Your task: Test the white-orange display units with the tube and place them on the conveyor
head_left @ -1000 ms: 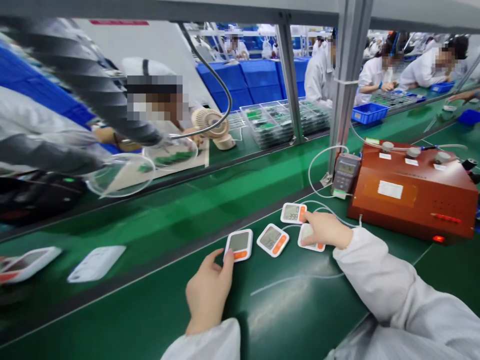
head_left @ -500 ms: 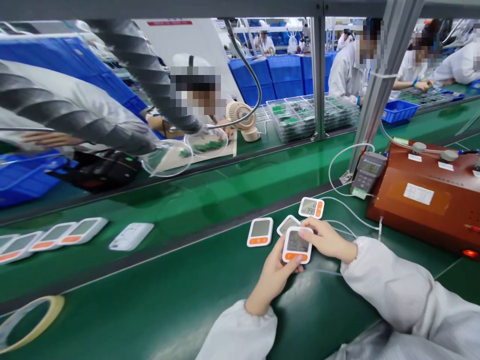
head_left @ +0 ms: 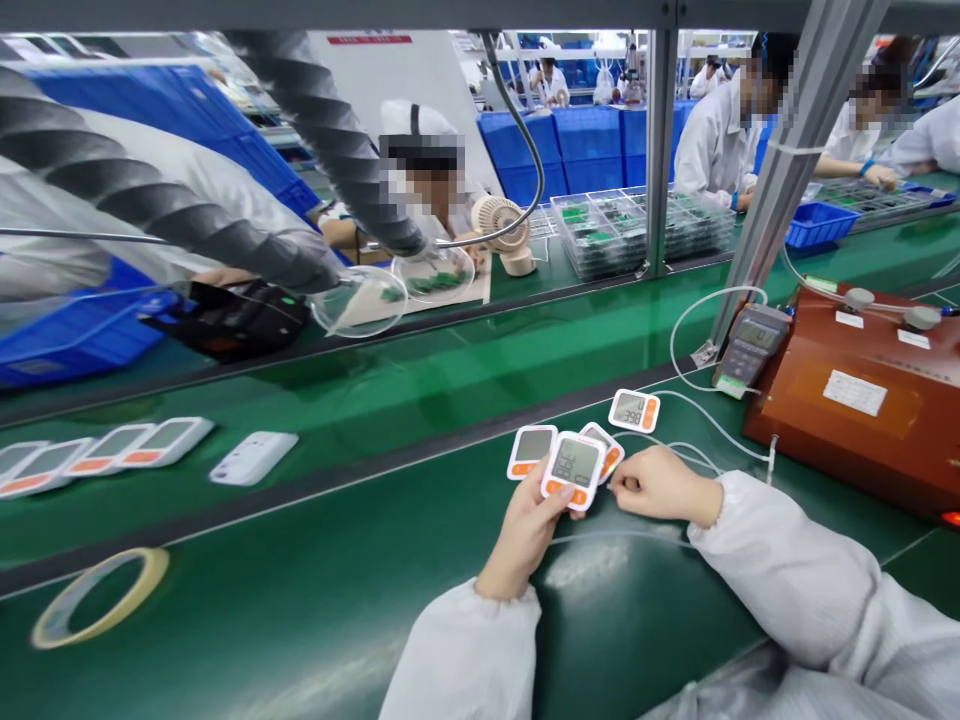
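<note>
My left hand (head_left: 527, 525) holds a white meter with orange buttons (head_left: 574, 470), its lit screen showing digits. To the right, my right hand (head_left: 660, 484) is apart from that meter, its fingers curled together near a thin clear tube (head_left: 630, 534); what they pinch is too small to make out. Behind the held meter lie a tilted meter (head_left: 611, 453), partly covered, and another one (head_left: 527, 447) on its left. A further meter (head_left: 634, 410) with digits on its screen rests farther back.
An orange-brown box (head_left: 862, 370) and a grey handheld gauge (head_left: 752, 345) stand right. Several meters (head_left: 161, 442), one face-down (head_left: 253, 458), lie left, with a tape roll (head_left: 101, 598) nearer. Metal posts (head_left: 660, 150) rise ahead; people in white work beyond.
My left hand has moved left with the meter, away from my right hand, which has let go of it and curled its fingers. The meter's screen reads differently. The view has shifted slightly.
</note>
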A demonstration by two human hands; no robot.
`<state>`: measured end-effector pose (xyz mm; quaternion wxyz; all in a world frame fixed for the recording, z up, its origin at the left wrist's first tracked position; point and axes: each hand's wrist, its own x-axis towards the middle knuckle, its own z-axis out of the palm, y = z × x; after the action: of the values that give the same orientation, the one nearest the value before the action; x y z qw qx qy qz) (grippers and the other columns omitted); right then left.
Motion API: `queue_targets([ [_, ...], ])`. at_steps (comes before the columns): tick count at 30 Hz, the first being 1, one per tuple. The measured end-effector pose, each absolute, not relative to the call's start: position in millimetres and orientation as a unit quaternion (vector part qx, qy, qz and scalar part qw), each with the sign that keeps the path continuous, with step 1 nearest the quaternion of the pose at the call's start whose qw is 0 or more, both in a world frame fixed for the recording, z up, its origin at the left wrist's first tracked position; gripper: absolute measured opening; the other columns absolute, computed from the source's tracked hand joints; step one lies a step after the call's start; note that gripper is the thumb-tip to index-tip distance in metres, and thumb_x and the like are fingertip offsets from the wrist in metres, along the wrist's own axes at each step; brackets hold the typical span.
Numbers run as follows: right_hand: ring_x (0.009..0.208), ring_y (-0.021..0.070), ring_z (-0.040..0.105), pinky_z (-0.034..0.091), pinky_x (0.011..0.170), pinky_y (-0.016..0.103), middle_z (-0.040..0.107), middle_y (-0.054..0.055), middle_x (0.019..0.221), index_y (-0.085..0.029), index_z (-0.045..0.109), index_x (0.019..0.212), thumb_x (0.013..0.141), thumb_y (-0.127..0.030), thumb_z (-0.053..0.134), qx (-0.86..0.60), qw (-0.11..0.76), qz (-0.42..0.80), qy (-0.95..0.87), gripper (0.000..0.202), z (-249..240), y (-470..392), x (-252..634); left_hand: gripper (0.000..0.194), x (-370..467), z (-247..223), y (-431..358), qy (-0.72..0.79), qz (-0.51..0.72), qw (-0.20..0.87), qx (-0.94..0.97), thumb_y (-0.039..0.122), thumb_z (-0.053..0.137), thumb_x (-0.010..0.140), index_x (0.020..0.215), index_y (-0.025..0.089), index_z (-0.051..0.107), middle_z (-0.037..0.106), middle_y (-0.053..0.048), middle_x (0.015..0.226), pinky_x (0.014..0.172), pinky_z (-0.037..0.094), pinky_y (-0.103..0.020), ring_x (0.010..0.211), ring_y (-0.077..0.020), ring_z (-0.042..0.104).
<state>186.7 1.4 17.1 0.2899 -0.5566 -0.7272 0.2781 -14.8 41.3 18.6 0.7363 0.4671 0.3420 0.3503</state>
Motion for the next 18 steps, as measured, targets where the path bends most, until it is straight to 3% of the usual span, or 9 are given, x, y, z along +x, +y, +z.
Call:
queue_targets([
  [3, 0.061, 0.0122, 0.060, 0.039, 0.061, 0.021, 0.069, -0.001, 0.067, -0.018, 0.070, 0.072, 0.079, -0.012, 0.068, -0.502, 0.265, 0.294, -0.769, 0.009, 16, -2, 185, 0.056, -25, 19, 52, 0.382, 0.425, 0.677, 0.464, 0.043, 0.081, 0.069, 0.113, 0.013, 0.064, 0.064, -0.004, 0.075, 0.052, 0.047, -0.025, 0.058, -0.0141, 0.055],
  [8, 0.086, 0.0171, 0.067, 0.046, 0.075, 0.025, 0.073, 0.004, 0.096, -0.019, 0.070, 0.097, 0.092, -0.025, 0.062, -0.507, 0.321, 0.248, -0.760, 0.011, 15, -1, 185, 0.057, -57, 17, 81, 0.484, 0.529, 0.528, 0.455, 0.047, 0.077, 0.066, 0.112, 0.015, 0.063, 0.061, -0.001, 0.077, 0.050, 0.040, -0.022, 0.052, -0.0084, 0.046],
  [14, 0.075, 0.0167, 0.064, 0.047, 0.071, 0.029, 0.069, 0.007, 0.104, -0.016, 0.061, 0.114, 0.095, -0.035, 0.061, -0.651, 0.330, 0.234, -0.643, 0.027, 9, 6, 188, 0.059, -89, 1, 101, 0.612, 0.482, 0.420, 0.465, 0.049, 0.063, 0.070, 0.115, 0.012, 0.065, 0.061, -0.002, 0.070, 0.052, 0.040, -0.025, 0.051, -0.0127, 0.050],
  [18, 0.073, 0.0178, 0.065, 0.047, 0.072, 0.031, 0.071, 0.005, 0.102, -0.017, 0.052, 0.136, 0.097, -0.038, 0.058, -0.670, 0.304, 0.265, -0.624, 0.045, 7, 7, 188, 0.045, -97, -3, 105, 0.668, 0.408, 0.331, 0.527, 0.043, 0.059, 0.071, 0.102, 0.014, 0.073, 0.058, -0.004, 0.065, 0.063, 0.046, -0.035, 0.062, -0.0218, 0.057],
])
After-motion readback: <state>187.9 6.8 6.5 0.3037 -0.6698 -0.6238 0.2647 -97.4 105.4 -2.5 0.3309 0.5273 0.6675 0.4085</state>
